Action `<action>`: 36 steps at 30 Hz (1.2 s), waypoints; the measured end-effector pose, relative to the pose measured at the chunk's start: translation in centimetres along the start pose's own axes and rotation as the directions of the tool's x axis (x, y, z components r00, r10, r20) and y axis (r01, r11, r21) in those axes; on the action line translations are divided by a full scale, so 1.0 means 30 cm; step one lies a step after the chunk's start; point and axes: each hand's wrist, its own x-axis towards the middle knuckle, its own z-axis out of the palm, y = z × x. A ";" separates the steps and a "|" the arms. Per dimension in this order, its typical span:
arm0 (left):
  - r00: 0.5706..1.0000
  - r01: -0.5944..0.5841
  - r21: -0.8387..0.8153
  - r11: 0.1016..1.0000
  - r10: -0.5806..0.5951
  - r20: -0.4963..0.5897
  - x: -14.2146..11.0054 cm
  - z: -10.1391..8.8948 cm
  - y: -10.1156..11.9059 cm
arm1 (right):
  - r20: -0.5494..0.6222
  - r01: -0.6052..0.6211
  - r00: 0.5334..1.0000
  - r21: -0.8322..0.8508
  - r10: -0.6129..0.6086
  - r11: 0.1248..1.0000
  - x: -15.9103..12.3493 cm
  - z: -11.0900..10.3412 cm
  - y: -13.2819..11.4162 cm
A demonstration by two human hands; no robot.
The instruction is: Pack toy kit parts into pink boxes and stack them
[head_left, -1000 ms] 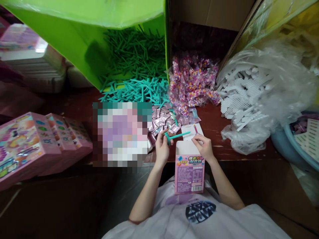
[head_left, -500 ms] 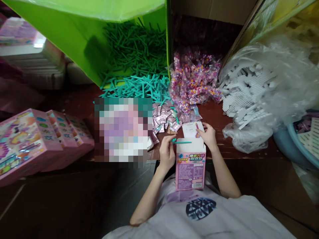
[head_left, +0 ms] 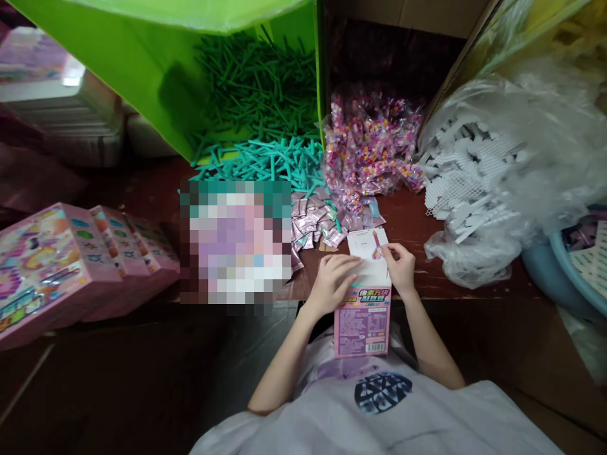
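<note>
Your left hand lies flat, fingers spread, over the pink box. Your right hand pinches its flap at one o'clock.

Left hand, right hand on pink box top.

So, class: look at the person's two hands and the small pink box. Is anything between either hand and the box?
Nothing visible. The left hand lies flat over the open top of the pink box, and the right hand touches its raised flap. Both hands are directly on it.
</note>
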 end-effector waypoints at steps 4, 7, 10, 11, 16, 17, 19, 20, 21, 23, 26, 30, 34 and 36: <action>0.957 0.217 0.130 0.968 -0.185 -0.223 0.085 0.017 -0.096 | -0.114 0.049 0.992 -0.066 -0.056 0.997 0.015 -0.038 0.015; 0.960 0.268 0.314 0.911 -0.226 -0.164 0.131 0.043 -0.175 | -0.285 0.077 0.947 -0.233 -0.144 0.969 0.061 -0.118 0.035; 0.971 0.226 0.371 0.901 -0.178 -0.160 0.139 0.054 -0.217 | -0.435 -0.007 0.873 -0.463 -0.221 0.886 0.139 -0.235 0.053; 0.970 0.210 0.362 0.908 -0.148 -0.192 0.134 0.054 -0.218 | -0.485 -0.066 0.843 -0.522 -0.232 0.850 0.171 -0.274 0.058; 0.927 0.028 0.101 0.994 0.012 -0.375 0.075 0.039 -0.110 | -0.508 -0.231 0.837 -0.667 -0.205 0.708 0.335 -0.385 0.087; 0.956 -0.040 0.063 0.997 0.056 -0.289 0.064 0.037 -0.077 | -0.479 -0.232 0.857 -0.690 -0.191 0.686 0.359 -0.387 0.094; 0.990 -0.123 0.064 0.990 0.127 -0.056 0.058 0.035 -0.026 | -0.450 -0.240 0.875 -0.721 -0.176 0.650 0.390 -0.384 0.103; 0.992 -0.122 0.091 0.988 0.120 0.021 0.068 0.034 -0.014 | -0.454 -0.246 0.873 -0.725 -0.178 0.643 0.395 -0.382 0.103; 0.996 -0.083 0.113 0.990 0.080 0.036 0.089 0.031 -0.012 | -0.466 -0.251 0.866 -0.720 -0.182 0.646 0.392 -0.380 0.097; 0.991 0.081 0.086 0.993 -0.072 -0.110 0.169 0.021 -0.041 | -0.511 -0.255 0.835 -0.688 -0.204 0.679 0.365 -0.379 0.071; 0.849 0.311 -0.038 0.950 -0.295 -0.438 0.367 -0.003 -0.127 | -0.566 -0.200 0.777 -0.637 -0.276 0.744 0.288 -0.370 -0.001; 0.769 0.482 -0.042 0.875 -0.446 -0.459 0.613 -0.021 -0.208 | -0.572 -0.001 0.744 -0.518 -0.345 0.855 0.176 -0.328 -0.095; 0.779 0.434 -0.031 0.900 -0.392 -0.490 0.657 -0.047 -0.181 | -0.561 0.121 0.792 -0.244 -0.242 0.962 0.114 -0.296 -0.122; 0.750 0.355 -0.058 0.933 -0.321 -0.578 0.600 -0.079 -0.134 | -0.604 0.114 0.782 -0.103 -0.153 0.988 0.099 -0.295 -0.123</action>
